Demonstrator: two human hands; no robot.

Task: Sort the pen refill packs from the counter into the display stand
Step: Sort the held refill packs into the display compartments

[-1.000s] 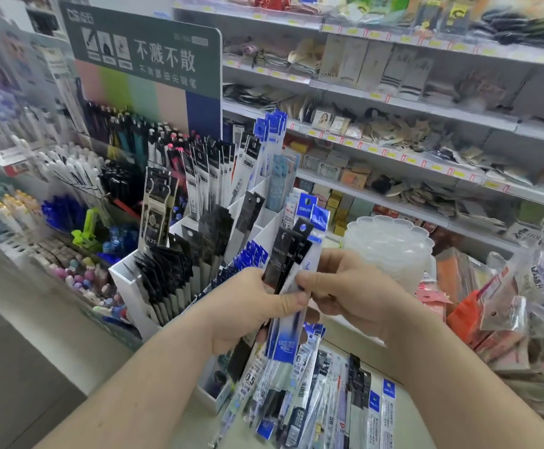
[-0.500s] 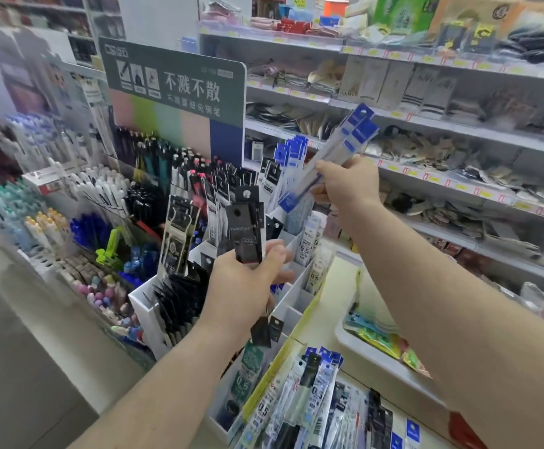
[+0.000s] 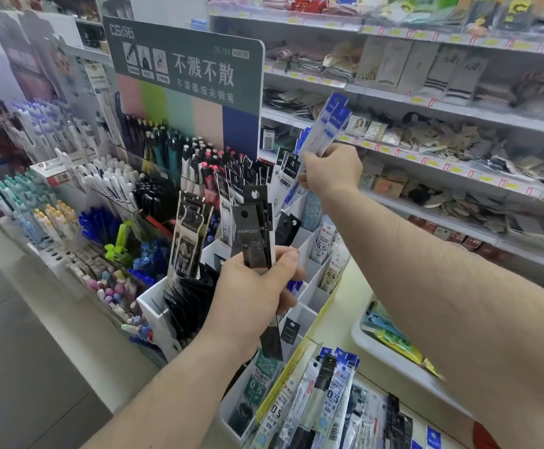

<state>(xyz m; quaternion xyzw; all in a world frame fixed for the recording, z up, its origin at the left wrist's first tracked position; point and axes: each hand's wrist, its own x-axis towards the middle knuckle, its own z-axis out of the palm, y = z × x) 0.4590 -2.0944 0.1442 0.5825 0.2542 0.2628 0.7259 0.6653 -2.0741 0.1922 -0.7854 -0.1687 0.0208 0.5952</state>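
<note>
Pen refill packs: blue packs (image 3: 324, 134) gripped by right hand (image 3: 330, 171) above display stand (image 3: 309, 296); black packs (image 3: 256, 234) clasped by left hand (image 3: 254, 296). Misfiling risked if wrong compartment is entered.

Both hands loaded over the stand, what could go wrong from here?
1. The right hand pinches the blue-topped packs near their lower end; they may fan out or slip before reaching a slot.
2. The left hand holds several black packs in one bunch, so one could drop into the wrong compartment of the white display stand.
</note>
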